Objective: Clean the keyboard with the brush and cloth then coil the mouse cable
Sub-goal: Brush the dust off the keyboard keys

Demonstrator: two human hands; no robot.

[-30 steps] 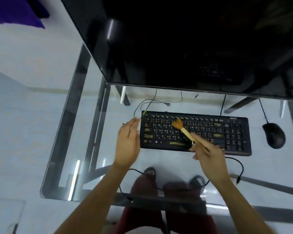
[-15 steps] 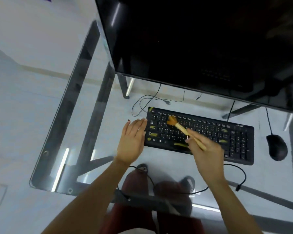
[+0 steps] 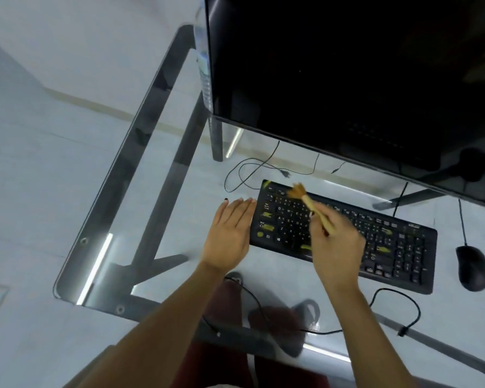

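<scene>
A black keyboard with yellow-green smears on some keys lies on the glass desk. My right hand grips a small wooden brush; its blurred bristles sit over the keyboard's top left corner. With straight fingers, my left hand rests flat against the keyboard's left end. A black mouse lies to the right of the keyboard, its cable running back under the monitor. No cloth is in view.
A large dark monitor overhangs the back of the desk. A loose black cable loops on the glass in front of the keyboard. Other thin cables lie behind the keyboard's left end. My legs and shoes show through the glass.
The brush has swept left and back, from the keyboard's upper middle keys to its top left corner. My left hand stays at the keyboard's left end. The view has swung left.
</scene>
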